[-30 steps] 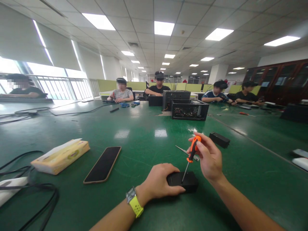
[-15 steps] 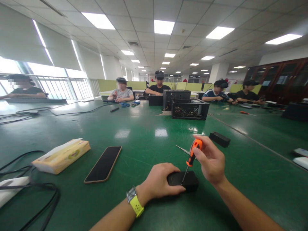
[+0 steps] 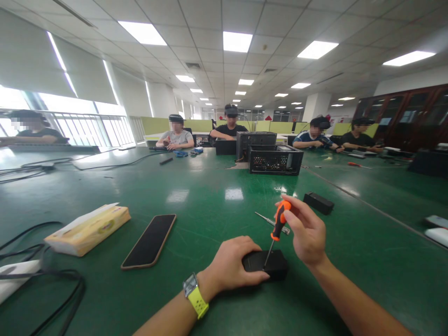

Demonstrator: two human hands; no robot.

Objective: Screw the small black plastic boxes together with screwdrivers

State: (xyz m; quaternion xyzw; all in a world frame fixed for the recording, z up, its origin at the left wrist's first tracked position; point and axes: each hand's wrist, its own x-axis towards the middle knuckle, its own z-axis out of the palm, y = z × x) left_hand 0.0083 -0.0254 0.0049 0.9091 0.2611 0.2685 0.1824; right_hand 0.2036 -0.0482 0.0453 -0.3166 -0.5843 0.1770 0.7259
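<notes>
My left hand [image 3: 233, 264] lies closed over the left part of a small black box [image 3: 271, 264] on the green table and presses it down. My right hand [image 3: 305, 232] pinches the orange handle of a screwdriver [image 3: 277, 225], held nearly upright, its thin shaft resting with the tip on the top of the box. A second screwdriver with a metal shaft [image 3: 270, 220] lies on the table just behind the first. A yellow-strapped watch [image 3: 195, 295] is on my left wrist.
A phone [image 3: 150, 241] lies face up to the left, beside a tissue box [image 3: 87, 228]. Black cables [image 3: 42, 275] run at the far left. Another black box [image 3: 318, 203] sits behind my right hand. An open computer case [image 3: 275, 159] stands mid-table. Several people sit at the far side.
My right hand's fingers have shifted slightly on the screwdriver handle, which wobbles a little; the tip stays on the box. My left hand has not moved.
</notes>
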